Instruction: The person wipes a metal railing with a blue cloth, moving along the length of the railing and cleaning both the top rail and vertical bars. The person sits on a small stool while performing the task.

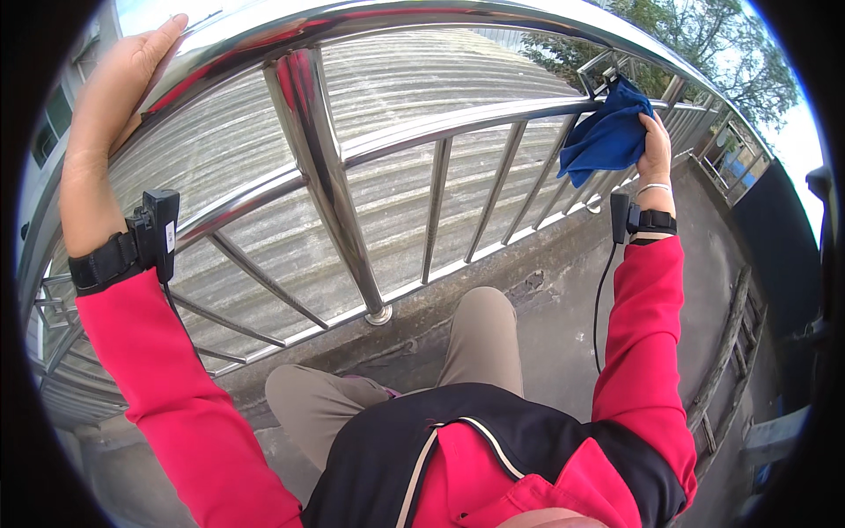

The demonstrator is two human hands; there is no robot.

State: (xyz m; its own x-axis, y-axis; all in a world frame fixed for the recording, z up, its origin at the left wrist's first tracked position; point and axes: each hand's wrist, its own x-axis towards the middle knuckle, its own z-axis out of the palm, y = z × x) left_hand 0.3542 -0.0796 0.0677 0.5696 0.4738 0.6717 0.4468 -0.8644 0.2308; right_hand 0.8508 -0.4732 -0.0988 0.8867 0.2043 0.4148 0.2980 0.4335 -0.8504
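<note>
My left hand (125, 79) rests on the shiny metal top rail (396, 16) of a balcony railing, at the upper left; its far fingers are hidden behind the rail. At the upper right, my right hand (653, 148) grips a blue cloth (604, 135). The cloth lies against the railing's lower horizontal rail (462, 125), beside a square metal ornament (597, 69), and its loose end hangs below that rail. A thick upright post (330, 178) stands between my two hands.
Thin balusters (437, 211) run down to a bottom rail above a concrete ledge. Corrugated roofing (396, 86) lies beyond the railing. A wooden ladder (723, 350) lies on the concrete floor (568, 330) at right, near a dark panel (782, 224). My bent knees are close to the ledge.
</note>
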